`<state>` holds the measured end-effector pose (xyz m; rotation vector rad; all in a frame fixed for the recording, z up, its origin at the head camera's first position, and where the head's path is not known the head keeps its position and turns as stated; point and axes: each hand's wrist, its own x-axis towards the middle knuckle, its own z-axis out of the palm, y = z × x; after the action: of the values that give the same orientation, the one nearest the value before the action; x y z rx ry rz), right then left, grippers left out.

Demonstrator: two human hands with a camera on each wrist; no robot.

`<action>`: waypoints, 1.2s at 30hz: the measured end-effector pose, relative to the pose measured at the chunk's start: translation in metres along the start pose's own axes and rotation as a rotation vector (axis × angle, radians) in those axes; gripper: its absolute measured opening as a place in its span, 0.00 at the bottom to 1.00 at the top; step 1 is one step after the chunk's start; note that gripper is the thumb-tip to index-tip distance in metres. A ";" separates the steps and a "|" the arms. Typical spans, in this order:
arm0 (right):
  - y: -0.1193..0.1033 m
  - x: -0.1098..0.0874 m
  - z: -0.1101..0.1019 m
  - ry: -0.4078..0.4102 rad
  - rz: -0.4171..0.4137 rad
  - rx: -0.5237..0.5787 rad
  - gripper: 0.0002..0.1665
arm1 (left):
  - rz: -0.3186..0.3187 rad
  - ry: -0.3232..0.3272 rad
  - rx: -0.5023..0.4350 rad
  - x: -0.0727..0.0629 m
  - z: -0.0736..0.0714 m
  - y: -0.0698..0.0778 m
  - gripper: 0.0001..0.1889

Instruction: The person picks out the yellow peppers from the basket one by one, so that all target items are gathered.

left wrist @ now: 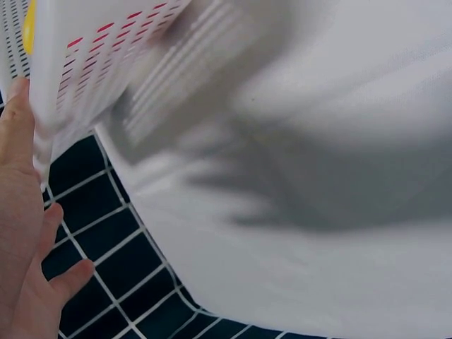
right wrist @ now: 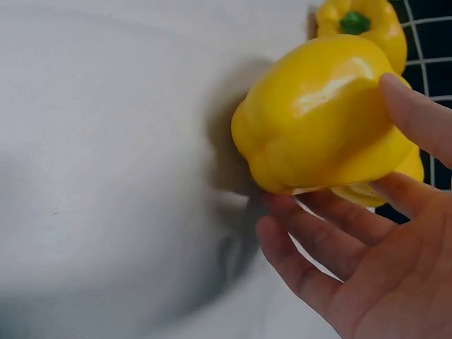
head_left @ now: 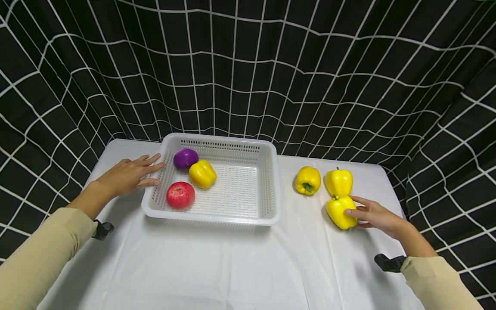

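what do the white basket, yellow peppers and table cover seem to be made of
White basket: likely moulded plastic, semi-gloss, judging by the regular slots pierced through its smooth walls.
Yellow peppers: glossy, with bright highlights; either plastic imitations or waxy real skin, I can't tell.
Table cover: matte, probably cloth, given its soft creases.

Bright, soft light is falling from above onto the cloth [head_left: 240, 262], and a faint shadow is spreading in front of the basket [head_left: 209, 218]. Behind the basket, the dark curtain [head_left: 221, 74] is showing white lines bending toward the edges. Right of the basket, a pepper [right wrist: 311, 127] is catching whitish glare. In the left wrist view, the basket's outer wall is blurring beside a broad, soft-edged shadow.
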<state>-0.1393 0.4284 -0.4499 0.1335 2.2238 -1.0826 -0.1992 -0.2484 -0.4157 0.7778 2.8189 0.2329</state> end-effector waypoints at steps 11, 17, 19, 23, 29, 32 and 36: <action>0.003 -0.001 0.003 0.011 0.027 0.012 0.51 | 0.022 0.016 0.008 -0.001 -0.001 0.000 0.33; 0.005 0.001 0.001 0.015 0.035 0.009 0.51 | 0.024 0.010 0.009 -0.001 0.000 -0.001 0.33; 0.006 0.001 0.000 0.013 0.037 0.008 0.51 | 0.026 0.013 0.008 -0.001 0.001 -0.002 0.33; 0.003 -0.002 -0.002 0.019 0.023 -0.005 0.50 | 0.020 0.010 0.000 0.000 0.001 -0.002 0.33; -0.006 -0.006 -0.013 0.035 -0.007 -0.024 0.50 | 0.012 0.005 -0.007 0.000 -0.001 -0.001 0.33; -0.015 -0.005 -0.019 0.048 -0.012 -0.039 0.51 | 0.009 0.001 -0.008 0.000 -0.001 -0.002 0.34; -0.031 -0.003 -0.027 0.081 -0.049 -0.054 0.51 | 0.013 -0.002 -0.007 0.000 0.000 -0.002 0.34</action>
<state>-0.1617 0.4289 -0.4151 0.1015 2.3377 -1.0594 -0.2001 -0.2503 -0.4164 0.7944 2.8108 0.2444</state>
